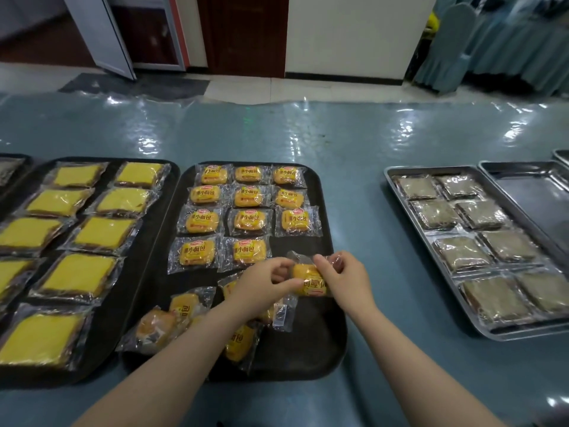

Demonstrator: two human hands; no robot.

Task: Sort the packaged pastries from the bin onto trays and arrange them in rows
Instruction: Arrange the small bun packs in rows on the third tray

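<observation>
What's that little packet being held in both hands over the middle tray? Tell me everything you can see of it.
The held packet is a small golden-yellow bun sealed in a clear, crinkly plastic wrapper with an orange-yellow printed label and red characters, which here read upside down. It is held just above the bare near-right part of the black tray, next to the unfinished fourth row. The left hand pinches its left edge and the right hand pinches the wrapper's far right end. It looks intact and sealed.

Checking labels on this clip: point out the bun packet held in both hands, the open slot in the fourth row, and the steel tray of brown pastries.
bun packet point(308, 280): head view, printed front.
open slot point(300, 244): head view, bare black tray.
steel tray point(388, 171): head view, far-left rim.
</observation>
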